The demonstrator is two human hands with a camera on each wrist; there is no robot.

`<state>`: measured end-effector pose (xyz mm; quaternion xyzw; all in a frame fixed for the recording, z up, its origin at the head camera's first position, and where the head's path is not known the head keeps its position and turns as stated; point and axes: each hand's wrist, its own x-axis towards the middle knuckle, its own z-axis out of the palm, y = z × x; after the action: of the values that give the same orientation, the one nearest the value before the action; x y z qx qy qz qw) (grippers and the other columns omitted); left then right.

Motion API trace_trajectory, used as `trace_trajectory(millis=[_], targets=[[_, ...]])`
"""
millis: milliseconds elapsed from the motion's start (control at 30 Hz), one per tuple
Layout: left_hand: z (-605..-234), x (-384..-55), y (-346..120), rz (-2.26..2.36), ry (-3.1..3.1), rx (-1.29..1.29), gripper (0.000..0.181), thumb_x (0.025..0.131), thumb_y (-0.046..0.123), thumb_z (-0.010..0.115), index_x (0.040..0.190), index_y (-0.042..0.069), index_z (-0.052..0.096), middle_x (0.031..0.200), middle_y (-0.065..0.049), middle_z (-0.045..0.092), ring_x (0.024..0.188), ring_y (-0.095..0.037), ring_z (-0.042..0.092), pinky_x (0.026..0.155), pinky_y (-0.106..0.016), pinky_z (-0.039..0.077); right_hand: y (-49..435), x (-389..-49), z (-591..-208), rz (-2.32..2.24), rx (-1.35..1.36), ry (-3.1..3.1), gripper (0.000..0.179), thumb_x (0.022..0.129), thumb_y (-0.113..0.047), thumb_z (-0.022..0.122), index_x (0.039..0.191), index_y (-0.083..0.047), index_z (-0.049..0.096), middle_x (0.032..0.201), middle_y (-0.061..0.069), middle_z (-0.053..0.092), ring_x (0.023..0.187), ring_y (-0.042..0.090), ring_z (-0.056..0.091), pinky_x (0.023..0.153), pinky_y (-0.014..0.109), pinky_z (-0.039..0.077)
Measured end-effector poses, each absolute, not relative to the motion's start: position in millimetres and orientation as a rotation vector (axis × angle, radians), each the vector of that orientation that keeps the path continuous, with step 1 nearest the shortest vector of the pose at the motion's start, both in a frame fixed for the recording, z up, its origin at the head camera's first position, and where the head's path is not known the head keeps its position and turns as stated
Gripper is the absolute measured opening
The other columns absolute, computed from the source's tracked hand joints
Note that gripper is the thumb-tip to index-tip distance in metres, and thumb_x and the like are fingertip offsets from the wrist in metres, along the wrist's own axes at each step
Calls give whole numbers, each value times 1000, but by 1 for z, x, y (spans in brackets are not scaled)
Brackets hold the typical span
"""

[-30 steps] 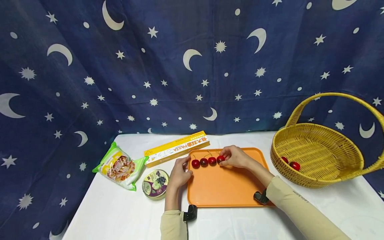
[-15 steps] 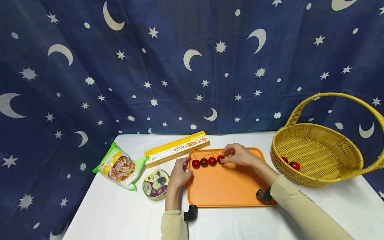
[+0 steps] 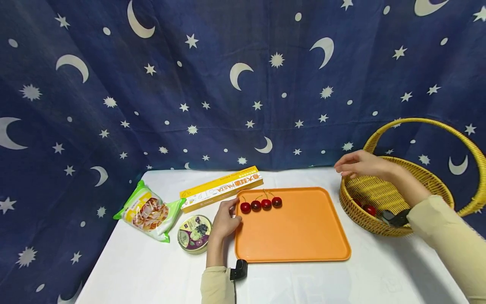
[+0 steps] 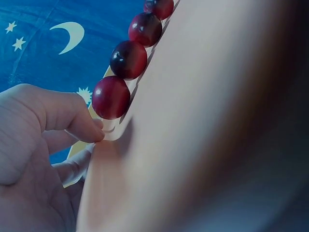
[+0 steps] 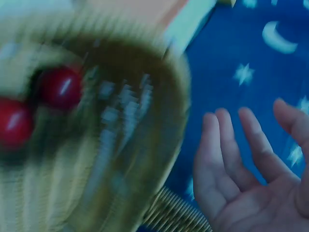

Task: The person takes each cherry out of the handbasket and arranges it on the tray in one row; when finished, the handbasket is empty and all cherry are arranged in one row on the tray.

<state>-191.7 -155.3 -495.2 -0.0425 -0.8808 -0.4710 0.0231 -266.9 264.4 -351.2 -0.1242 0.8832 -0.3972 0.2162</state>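
The row of four cherries [image 3: 266,204] lies on the orange tray [image 3: 292,236], along the far rim towards the left corner. Against the frame half a second earlier, the right hand [image 3: 364,164] has left the rightmost cherry and is now at the far-left side of the basket [image 3: 358,220], its fingers spread and holding nothing visible. The left hand [image 3: 225,219] has stayed at the tray's left rim near the far corner, fingers bent and gripping the edge. The row's order is unchanged.

Condition of the row: glossy skins, deep red, the second from the left among the darkest; fruits set close together, with thin stems pointing to the far side. Two cherries [image 3: 369,210] lie inside the basket, towards its left wall; the right wrist view of them is blurred.

Edges: plain orange surface runs from the row to the tray's near and right rims. A strip of white tabletop [image 3: 163,270] separates the tray's right rim from the basket. The pasta box [image 3: 222,190] lies near the tray's far-left corner. The round tin [image 3: 195,233] stands just left of the left forearm, with the green-edged packet [image 3: 152,213] farther left. A starry blue cloth [image 3: 212,105] hangs along the far side.
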Motion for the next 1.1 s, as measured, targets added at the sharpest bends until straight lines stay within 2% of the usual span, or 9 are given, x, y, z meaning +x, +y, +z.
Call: trace_trajectory(millis=[167,267,500,700,967,1100], targets=[[-496,-192,-156,-1448,-2731,-139,64,71,-3,67,134,-2,58,122,-20,54,93,-26,57,84,-40,44,305,-271,-353,-1063,-264,2307,47,101,-20,53,133,14,49,126,20,60,106,22,63,89,39,52],[-497,-192,-156,-1454,-2731,-138,64,71,-4,68,134,-2,58,121,-19,54,93,-26,56,83,-40,45,317,-272,-361,-1050,-248,2237,48,101,-20,52,133,16,48,127,18,60,108,27,62,91,42,51],[-497,-192,-156,-1473,-2722,-129,64,70,-4,68,133,-3,58,119,-19,54,93,-26,55,83,-39,45,320,-269,-384,-1038,-129,2036,40,97,-13,54,127,13,52,111,14,63,93,31,67,77,39,56],[-495,-192,-155,-1476,-2714,-126,63,71,-4,68,133,-3,59,119,-19,55,90,-25,55,81,-38,43,310,-268,-393,-997,-80,1967,33,92,-11,56,121,6,58,105,13,61,83,27,70,72,35,57],[-496,-192,-156,-1459,-2722,-135,63,71,-4,68,133,-3,58,119,-19,55,91,-25,56,81,-39,44,301,-268,-395,-963,-137,1971,16,86,-5,63,101,0,63,86,7,67,74,16,67,69,29,56],[-497,-192,-156,-1463,-2718,-145,63,71,-4,68,133,-3,58,119,-19,54,91,-25,55,81,-39,44,301,-268,-394,-962,-170,1987,19,83,-5,67,101,1,63,81,6,66,71,15,65,63,24,52]])
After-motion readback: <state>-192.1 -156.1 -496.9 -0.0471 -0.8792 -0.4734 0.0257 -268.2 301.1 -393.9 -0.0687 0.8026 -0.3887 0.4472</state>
